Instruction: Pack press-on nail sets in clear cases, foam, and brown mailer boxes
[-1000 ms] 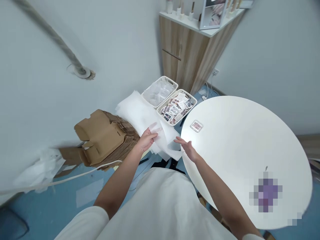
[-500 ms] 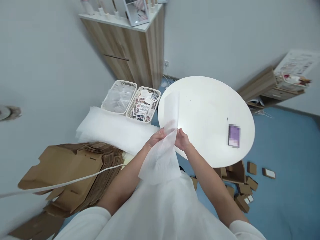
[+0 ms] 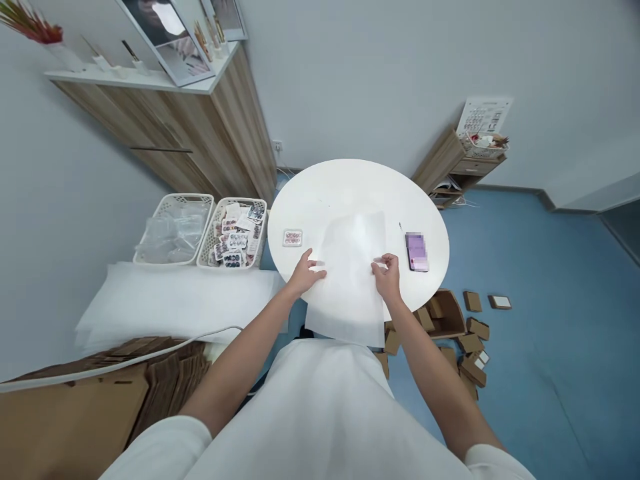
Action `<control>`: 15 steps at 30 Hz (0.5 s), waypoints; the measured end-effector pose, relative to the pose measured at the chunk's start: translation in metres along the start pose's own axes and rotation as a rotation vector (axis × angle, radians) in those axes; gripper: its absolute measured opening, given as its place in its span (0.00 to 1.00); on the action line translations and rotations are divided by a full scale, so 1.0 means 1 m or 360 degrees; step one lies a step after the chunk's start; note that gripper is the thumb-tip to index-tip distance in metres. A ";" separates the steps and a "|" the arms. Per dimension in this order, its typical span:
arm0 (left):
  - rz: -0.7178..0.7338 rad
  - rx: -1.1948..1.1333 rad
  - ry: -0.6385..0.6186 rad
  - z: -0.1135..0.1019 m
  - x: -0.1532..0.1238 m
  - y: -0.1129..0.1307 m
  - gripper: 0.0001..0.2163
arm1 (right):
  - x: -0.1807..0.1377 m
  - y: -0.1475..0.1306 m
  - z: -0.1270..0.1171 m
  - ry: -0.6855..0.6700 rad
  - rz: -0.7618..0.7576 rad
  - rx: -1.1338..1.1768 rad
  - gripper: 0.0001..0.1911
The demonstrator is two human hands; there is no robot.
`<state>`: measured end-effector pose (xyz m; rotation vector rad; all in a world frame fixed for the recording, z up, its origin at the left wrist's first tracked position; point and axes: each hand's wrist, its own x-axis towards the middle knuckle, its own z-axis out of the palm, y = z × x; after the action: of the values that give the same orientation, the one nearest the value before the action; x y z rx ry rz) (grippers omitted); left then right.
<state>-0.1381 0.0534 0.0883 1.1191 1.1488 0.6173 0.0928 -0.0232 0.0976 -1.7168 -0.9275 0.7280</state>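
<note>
A thin white translucent packing sheet (image 3: 353, 280) lies flat on the round white table (image 3: 420, 207), its near end hanging over the front edge toward my body. My left hand (image 3: 304, 275) is at the sheet's left edge, open, thumb and fingers apart. At the opposite edge, the curled fingers and thumb of my right hand (image 3: 387, 275) close on the sheet's border. Left of the sheet, a small clear pack with pinkish pieces (image 3: 293, 238) rests on the table. A phone with a purple, blurred screen (image 3: 417, 251) lies to the right.
Left of the table stand a basket of clear bags (image 3: 175, 230) and a basket of small packs (image 3: 235, 235). Nearer are stacked white sheets (image 3: 185, 293) and flattened cardboard (image 3: 75, 413), crossed by a white cable (image 3: 150, 359). Small brown boxes (image 3: 473, 343) lie on the floor at right.
The sheet, bunched between both hands before, is now spread on the table. My hands have moved apart and the left one has opened. The view has shifted, and the small pack now shows.
</note>
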 end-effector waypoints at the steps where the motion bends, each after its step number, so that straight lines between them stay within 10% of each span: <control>1: 0.0046 0.0084 0.0043 0.009 0.004 0.000 0.42 | 0.005 0.003 -0.006 -0.0010 -0.0030 -0.0086 0.15; 15: 0.0118 0.0554 0.0440 0.080 0.048 -0.021 0.27 | 0.093 0.075 -0.054 -0.0567 -0.0377 -0.0611 0.23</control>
<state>-0.0505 0.0569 0.0501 1.4072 1.4978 0.6592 0.2032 0.0149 0.0390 -1.7894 -1.5727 0.7433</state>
